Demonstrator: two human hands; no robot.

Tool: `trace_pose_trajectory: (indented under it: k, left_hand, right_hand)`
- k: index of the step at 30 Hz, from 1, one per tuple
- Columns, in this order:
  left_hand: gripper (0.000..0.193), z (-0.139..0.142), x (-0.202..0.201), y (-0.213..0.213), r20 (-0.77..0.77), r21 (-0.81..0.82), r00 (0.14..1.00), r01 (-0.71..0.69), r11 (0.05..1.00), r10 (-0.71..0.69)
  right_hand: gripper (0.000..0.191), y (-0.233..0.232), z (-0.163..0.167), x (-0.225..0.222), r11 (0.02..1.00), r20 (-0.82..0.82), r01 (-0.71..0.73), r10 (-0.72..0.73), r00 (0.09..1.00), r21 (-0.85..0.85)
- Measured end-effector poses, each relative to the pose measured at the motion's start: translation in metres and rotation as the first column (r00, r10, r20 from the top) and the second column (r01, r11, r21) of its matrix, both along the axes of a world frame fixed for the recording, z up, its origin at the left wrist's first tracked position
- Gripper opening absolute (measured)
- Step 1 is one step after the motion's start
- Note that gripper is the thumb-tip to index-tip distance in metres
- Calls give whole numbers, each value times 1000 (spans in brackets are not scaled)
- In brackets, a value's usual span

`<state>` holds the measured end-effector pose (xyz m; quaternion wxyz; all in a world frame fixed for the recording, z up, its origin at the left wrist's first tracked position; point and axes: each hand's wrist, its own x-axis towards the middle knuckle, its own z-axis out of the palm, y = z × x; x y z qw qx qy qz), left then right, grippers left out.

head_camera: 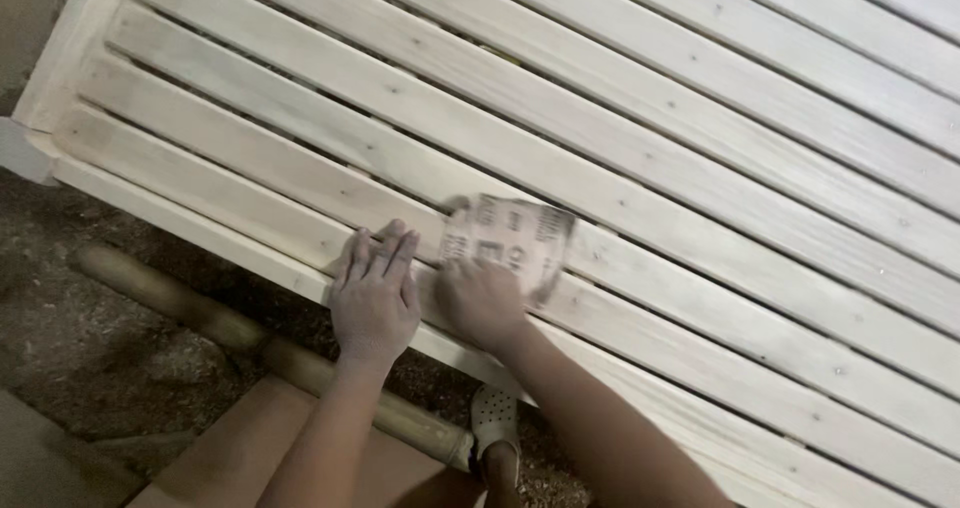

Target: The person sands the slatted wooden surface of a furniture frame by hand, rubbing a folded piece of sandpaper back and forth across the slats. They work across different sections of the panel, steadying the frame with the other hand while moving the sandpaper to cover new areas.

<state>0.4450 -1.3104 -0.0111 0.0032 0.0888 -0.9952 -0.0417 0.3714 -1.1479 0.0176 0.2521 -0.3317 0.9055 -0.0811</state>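
The left hand [375, 298] lay flat, its fingers [385, 251] spread open and pressed on a pale slat [250, 183], holding nothing. Just beside it, the right hand [482, 303] was blurred; its fingers were bent down onto a sheet of sandpaper [512, 238], pinning it against the same slats, though how tightly they gripped could not be told. The sandpaper lay printed side up, its far edge curled and smeared by motion, past the fingertips.

Around both hands ran the slatted frame [700, 138] of bare wood, its boards parallel with narrow dark gaps between them, and a side rail [60, 48] closing it at the left. Below the near edge, a round wooden pole [190, 303] lay on the dirt floor [70, 338], crossing under the left forearm. A pale perforated shoe [495, 418] showed between the arms, beside the pole's end. A flat brown board [225, 448] lay at the bottom left.
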Motion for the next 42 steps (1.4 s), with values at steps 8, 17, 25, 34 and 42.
trace_pose_trajectory:
  k: [8,17,25,34,42]
  left_hand:
    - [52,3,-9,-32,71,8,997,31,999,-31]
    - [59,1,-8,-29,42,125,996,-78,989,73]
    - [56,-10,3,-38,-194,254,961,-145,956,197]
    - [71,25,-4,-38,-66,409,986,-114,906,153]
    - [76,128,23,-32,279,465,799,372,803,-532]
  right_hand:
    - [40,151,-18,35,990,-223,-60,31,974,-128]
    - [28,-43,-18,7,964,-101,-16,-11,995,-264]
    - [29,-10,6,3,834,-120,-354,336,934,-423]
    - [34,102,-18,56,939,459,323,-236,857,-121]
    - [29,37,52,38,894,727,95,289,622,-437]
